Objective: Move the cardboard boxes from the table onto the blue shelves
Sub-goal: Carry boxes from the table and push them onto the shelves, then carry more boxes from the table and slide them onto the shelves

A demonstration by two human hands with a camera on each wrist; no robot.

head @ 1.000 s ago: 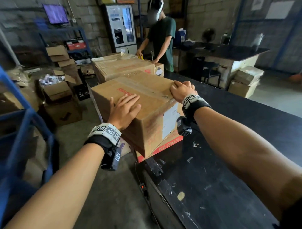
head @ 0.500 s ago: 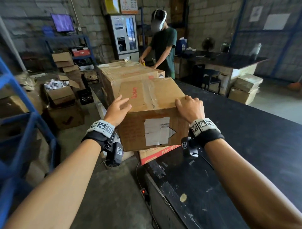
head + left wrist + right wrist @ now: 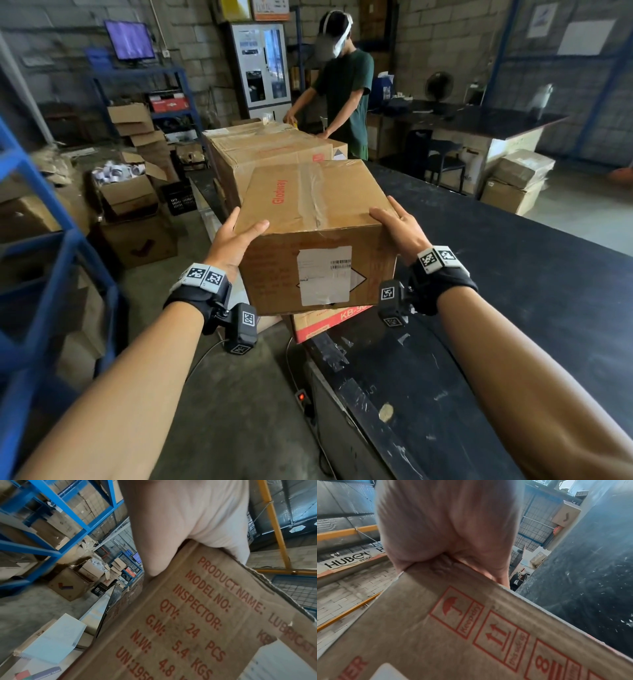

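The left hand (image 3: 233,240) and right hand (image 3: 399,228) grip the box (image 3: 315,219) by its two sides, thumbs over its top edge, between them above the counter (image 3: 513,274) edge.

Both hands' fingers hidden behind box (image 3: 315,219); shelf frame (image 3: 51,260) cut off.
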